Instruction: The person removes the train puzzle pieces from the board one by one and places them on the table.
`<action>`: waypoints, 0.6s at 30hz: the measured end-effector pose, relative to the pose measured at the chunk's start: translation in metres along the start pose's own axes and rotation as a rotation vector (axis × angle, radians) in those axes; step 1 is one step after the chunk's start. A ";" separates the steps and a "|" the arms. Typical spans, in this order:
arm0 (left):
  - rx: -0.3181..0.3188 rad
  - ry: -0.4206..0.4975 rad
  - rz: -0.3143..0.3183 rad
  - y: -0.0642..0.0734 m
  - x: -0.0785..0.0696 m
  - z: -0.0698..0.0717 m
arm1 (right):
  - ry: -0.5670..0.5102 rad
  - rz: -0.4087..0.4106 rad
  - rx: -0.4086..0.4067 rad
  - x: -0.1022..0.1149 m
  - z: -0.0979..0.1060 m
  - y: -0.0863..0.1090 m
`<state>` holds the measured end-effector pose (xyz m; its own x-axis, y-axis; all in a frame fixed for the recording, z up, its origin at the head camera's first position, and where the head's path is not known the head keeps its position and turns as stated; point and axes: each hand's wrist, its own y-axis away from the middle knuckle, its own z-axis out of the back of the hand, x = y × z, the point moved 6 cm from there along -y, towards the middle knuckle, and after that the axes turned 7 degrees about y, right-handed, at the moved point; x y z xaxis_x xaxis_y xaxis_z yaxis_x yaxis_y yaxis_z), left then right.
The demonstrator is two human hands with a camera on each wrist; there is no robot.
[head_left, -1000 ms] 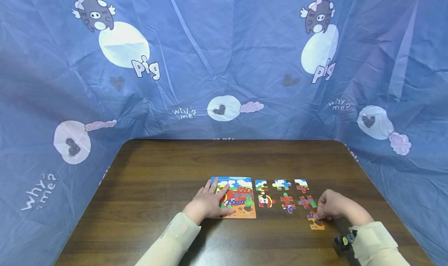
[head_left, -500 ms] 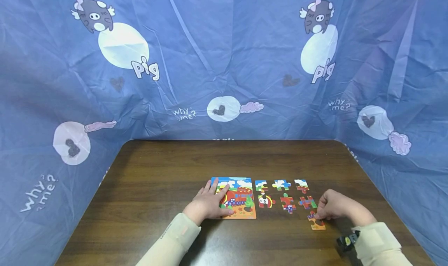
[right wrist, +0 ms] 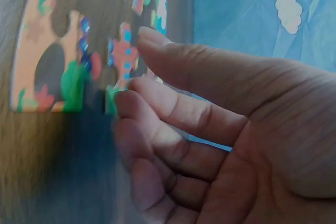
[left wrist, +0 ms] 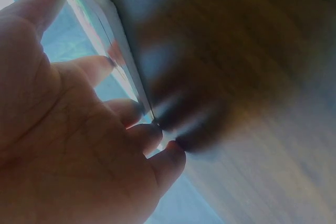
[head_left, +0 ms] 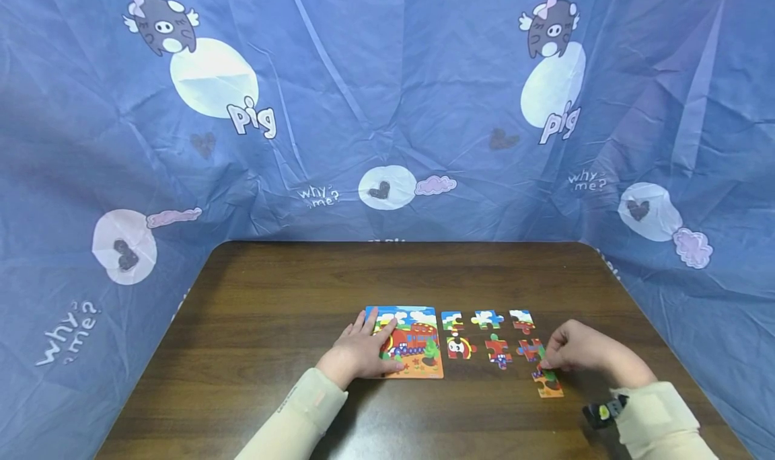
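My left hand (head_left: pixel 357 354) lies with spread fingers over the left part of a picture board (head_left: pixel 431 322) showing a red train, clouds and orange ground. In the left wrist view, its fingertips reach along the edge of the board (left wrist: pixel 118 35). My right hand (head_left: pixel 584 351) hovers beside the rightmost jigsaw pieces, with loosely bent fingers and a gap between thumb and forefinger. Closest to it are an orange corner piece (head_left: pixel 549 387) with a green bush and a red-and-blue piece (head_left: pixel 529 349). In the right wrist view, the corner piece (right wrist: pixel 31 61) lies apart from the fingers.
Several other jigsaw pieces lie in rows right of the board, among them a white-faced piece (head_left: pixel 458 348), a red piece (head_left: pixel 498 350) and a cloud piece (head_left: pixel 487 319). All rest on a brown wooden table (head_left: pixel 290 278). A blue printed cloth (head_left: pixel 339 77) hangs around it.
My right hand has let go of the orange corner piece and moved slightly up toward the red-and-blue piece, uncovering the green bush. My left hand stays on the board.
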<state>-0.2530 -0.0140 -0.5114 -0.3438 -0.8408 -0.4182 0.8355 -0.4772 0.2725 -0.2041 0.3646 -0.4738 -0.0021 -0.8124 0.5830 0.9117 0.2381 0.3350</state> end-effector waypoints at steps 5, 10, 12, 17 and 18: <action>0.001 -0.002 -0.002 0.000 0.000 0.000 | -0.005 0.053 -0.066 0.019 0.001 -0.005; 0.003 -0.003 -0.002 0.001 0.000 0.000 | -0.010 0.096 -0.093 0.043 -0.003 -0.015; 0.005 -0.008 -0.003 0.001 0.000 0.000 | -0.002 0.115 -0.100 0.051 -0.005 -0.020; 0.006 -0.017 -0.005 0.000 0.000 0.001 | -0.015 0.133 -0.107 0.066 -0.014 -0.029; 0.007 -0.019 -0.005 0.000 0.000 0.000 | -0.020 0.134 -0.108 0.069 -0.016 -0.031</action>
<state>-0.2529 -0.0140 -0.5108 -0.3556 -0.8432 -0.4032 0.8308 -0.4828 0.2769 -0.2256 0.2931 -0.4558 0.1152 -0.7665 0.6319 0.9433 0.2837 0.1722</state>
